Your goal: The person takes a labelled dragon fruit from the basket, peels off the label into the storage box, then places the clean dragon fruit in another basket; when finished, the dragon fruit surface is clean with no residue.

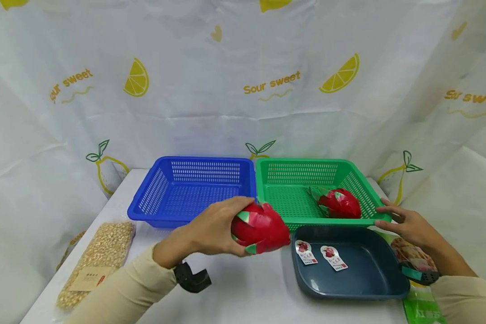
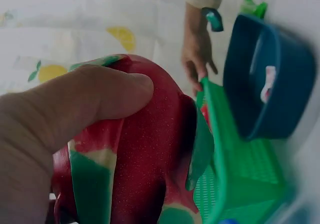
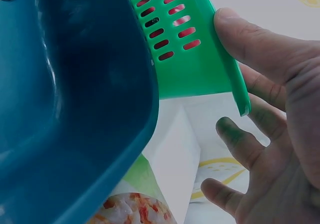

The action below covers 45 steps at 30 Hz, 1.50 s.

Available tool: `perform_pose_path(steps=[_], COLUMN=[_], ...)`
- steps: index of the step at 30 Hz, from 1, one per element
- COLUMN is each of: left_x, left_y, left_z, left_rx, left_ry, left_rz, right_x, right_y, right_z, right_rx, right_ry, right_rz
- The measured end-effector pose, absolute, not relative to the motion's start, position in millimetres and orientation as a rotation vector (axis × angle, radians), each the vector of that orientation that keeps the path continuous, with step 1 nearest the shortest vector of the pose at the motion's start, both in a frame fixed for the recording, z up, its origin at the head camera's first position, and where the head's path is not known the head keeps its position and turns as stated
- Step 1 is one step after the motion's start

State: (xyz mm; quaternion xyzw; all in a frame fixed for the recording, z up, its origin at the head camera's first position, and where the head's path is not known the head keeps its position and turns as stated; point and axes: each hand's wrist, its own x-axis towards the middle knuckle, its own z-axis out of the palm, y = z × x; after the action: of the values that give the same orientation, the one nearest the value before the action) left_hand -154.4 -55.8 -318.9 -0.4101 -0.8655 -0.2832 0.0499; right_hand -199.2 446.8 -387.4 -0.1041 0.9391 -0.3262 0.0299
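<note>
My left hand (image 1: 214, 229) grips a red dragon fruit (image 1: 263, 228) with green-tipped scales, held up in front of the gap between two baskets. In the left wrist view, the thumb lies across the dragon fruit (image 2: 145, 149). My right hand (image 1: 409, 225) holds the front right corner of the green basket (image 1: 295, 221); in the right wrist view the thumb is on the rim (image 3: 220, 39) and some fingers are behind it. Inside that basket lies another dragon fruit (image 1: 342, 204). The blue basket (image 1: 194, 193) beside it holds nothing visible.
A dark blue basin (image 1: 356, 265) with two dragon fruit stickers (image 1: 334, 258) stands before the green basket. Packaged food (image 1: 413, 254) and a green packet (image 1: 423, 306) lie on the right. A bag of pale kernels (image 1: 105, 252) lies on the left. A printed curtain (image 1: 206, 108) hangs behind.
</note>
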Motion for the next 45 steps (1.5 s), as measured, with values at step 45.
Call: perform_pose_path(steps=[45], left_x=[-332.2], left_y=[93.4], left_z=[-370.7], left_rx=[-1.518], left_ry=[-3.144], left_rz=[-0.28], right_x=[-195.2], right_y=[450.7], right_z=[-392.9], right_rx=[-0.393], right_ry=[2.9], right_rz=[-1.088])
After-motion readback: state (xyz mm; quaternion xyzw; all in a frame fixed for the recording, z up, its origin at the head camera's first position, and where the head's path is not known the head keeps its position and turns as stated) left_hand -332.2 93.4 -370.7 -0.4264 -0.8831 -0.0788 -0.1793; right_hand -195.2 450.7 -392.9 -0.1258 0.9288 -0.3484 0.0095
